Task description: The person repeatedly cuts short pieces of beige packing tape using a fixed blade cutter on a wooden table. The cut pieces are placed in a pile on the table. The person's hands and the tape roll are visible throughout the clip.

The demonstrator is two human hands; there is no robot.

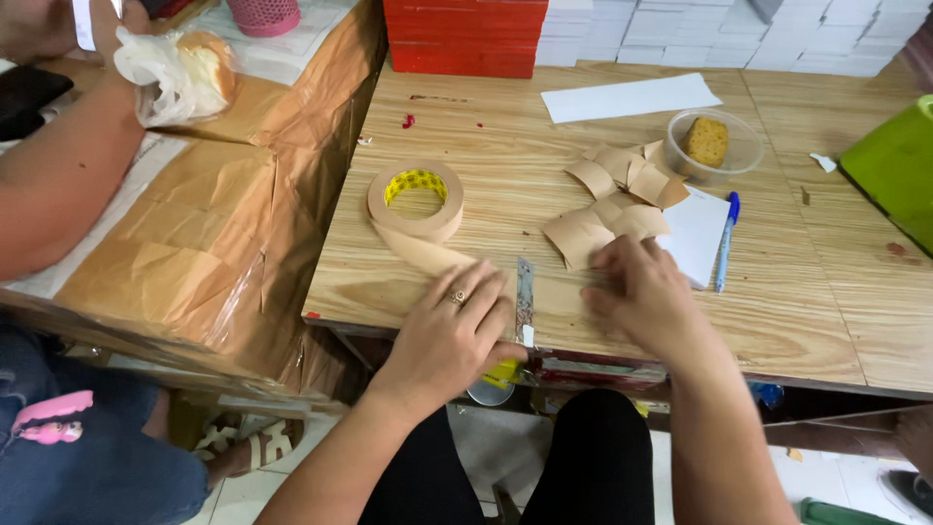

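Note:
A roll of brown paper tape (pixel 416 200) with a yellow core lies on the wooden table (pixel 505 156), its loose strip (pixel 428 255) running toward me. My left hand (pixel 453 331), with a ring on one finger, presses that strip flat near the table's front edge and grips a yellow-handled cutter whose blade (pixel 525 292) lies beside it. My right hand (pixel 643 297) rests on the table just right of the blade, fingers bent, touching the nearest of several cut tape pieces (pixel 607 204).
A clear tub with a yellow sponge (pixel 708 142), a white notepad (pixel 696 233) with a blue pen (pixel 726 241), a white paper strip (pixel 630 97), red boxes (pixel 465 37) and a green container (pixel 899 170). Another person's arm (pixel 60 170) holds bagged bread (pixel 185 70) at left.

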